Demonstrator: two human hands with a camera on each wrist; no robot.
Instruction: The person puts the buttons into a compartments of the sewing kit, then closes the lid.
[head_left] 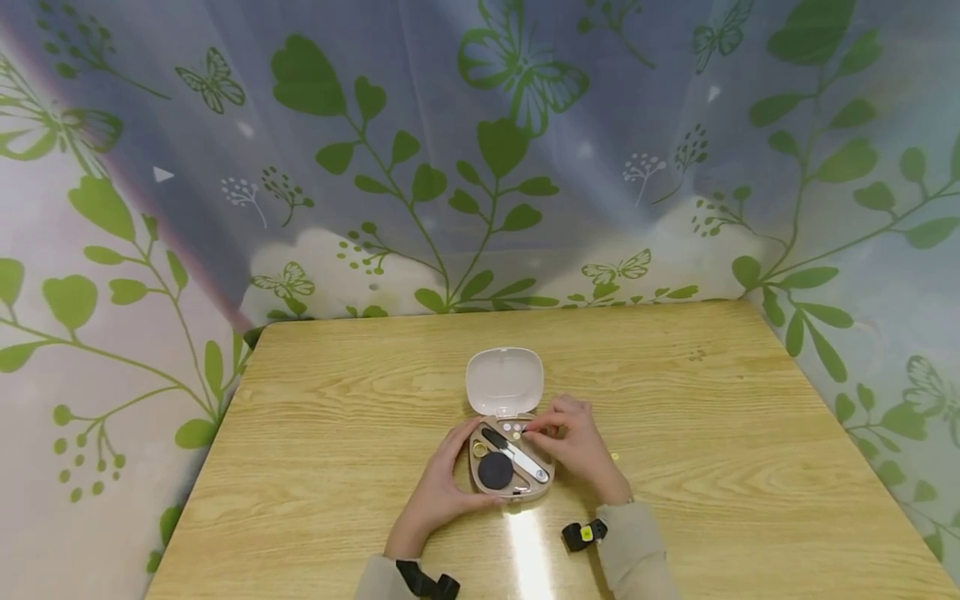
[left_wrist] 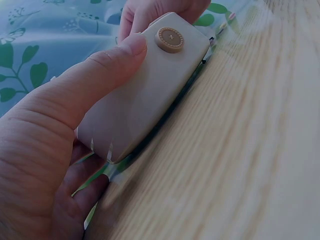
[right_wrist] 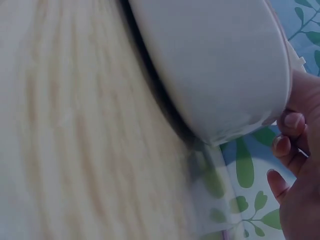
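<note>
- Midway between the left and right edges of the tabletop (head_left: 337, 375), a pale case (left_wrist: 140, 102) sits with its hinged lid (head_left: 505, 379) thrown open toward the far edge.
- Judging by its smooth, thin walls, the case is stiff plastic: light, a little slippery, easily nudged. The rounded side walls look the best place to hold; the hinge is probably the weak spot.
- Small buttons (head_left: 507, 427) lie in the case's far compartment. They look hard and almost weightless, best pinched by the rim, and likely to skid off a fingertip.
- Beside them, a black disc (head_left: 496, 471) and a slim pale-handled tool (head_left: 528, 462) fill the nearer compartments.
- Left hand (head_left: 442, 487): clamped on the case, fingers around its left side, thumb against the front wall just beside the round catch (left_wrist: 170, 38).
- Right hand (head_left: 573, 437): thumb and forefinger tips nearly together over the button compartment; whether something sits between them, I cannot tell.
- Toward the tabletop's right edge from that hand lies a tiny yellow piece (head_left: 615, 456).
</note>
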